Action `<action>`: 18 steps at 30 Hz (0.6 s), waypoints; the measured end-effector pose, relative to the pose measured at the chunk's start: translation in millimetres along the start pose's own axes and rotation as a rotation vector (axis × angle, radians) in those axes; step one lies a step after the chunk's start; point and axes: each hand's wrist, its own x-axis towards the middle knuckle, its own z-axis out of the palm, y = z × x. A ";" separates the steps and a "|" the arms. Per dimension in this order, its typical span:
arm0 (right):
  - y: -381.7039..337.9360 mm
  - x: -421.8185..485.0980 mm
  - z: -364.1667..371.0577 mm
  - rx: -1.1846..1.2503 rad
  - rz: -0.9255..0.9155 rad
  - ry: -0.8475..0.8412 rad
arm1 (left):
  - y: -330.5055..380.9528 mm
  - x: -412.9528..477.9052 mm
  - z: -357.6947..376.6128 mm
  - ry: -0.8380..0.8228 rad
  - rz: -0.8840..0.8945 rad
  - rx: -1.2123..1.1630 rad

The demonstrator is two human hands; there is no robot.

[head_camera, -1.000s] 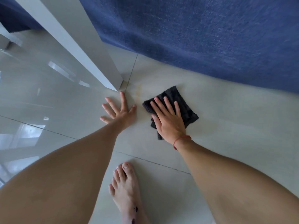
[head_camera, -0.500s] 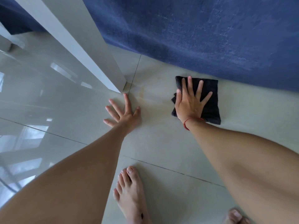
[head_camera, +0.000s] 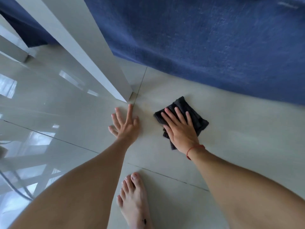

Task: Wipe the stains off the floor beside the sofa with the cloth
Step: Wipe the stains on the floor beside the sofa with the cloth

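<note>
A folded black cloth (head_camera: pixel 198 116) lies flat on the pale tiled floor (head_camera: pixel 239 146), a short way in front of the blue sofa (head_camera: pixel 206 43). My right hand (head_camera: pixel 179 129) presses down on the cloth with its fingers spread, palm covering the cloth's near half. My left hand (head_camera: pixel 125 124) rests flat on the floor to the left of the cloth, fingers apart, holding nothing. A faint yellowish stain (head_camera: pixel 146 104) shows on the tile between the two hands, just left of the cloth.
A white furniture leg (head_camera: pixel 99 63) slants down to the floor just beyond my left hand. My bare foot (head_camera: pixel 133 200) stands on the tile near the bottom centre. Glossy tiles with reflections spread to the left. A grey cable (head_camera: pixel 14 187) lies at bottom left.
My right hand has slid the cloth back from beside the sofa's edge toward me and to the left. My left hand has stayed planted on the floor.
</note>
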 end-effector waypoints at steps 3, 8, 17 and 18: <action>32.5 -12.9 -6.7 -0.005 0.105 -0.016 | -21.4 -4.9 0.0 0.114 -0.058 0.073; 17.6 24.1 -10.6 0.071 0.371 0.038 | -32.8 2.3 -2.4 0.019 -0.102 0.032; -87.6 76.9 5.6 0.116 0.203 0.030 | -33.2 5.9 -8.4 -0.031 -0.095 0.014; -91.5 71.0 7.5 0.113 0.163 0.033 | -32.4 6.3 -9.4 -0.035 -0.095 0.015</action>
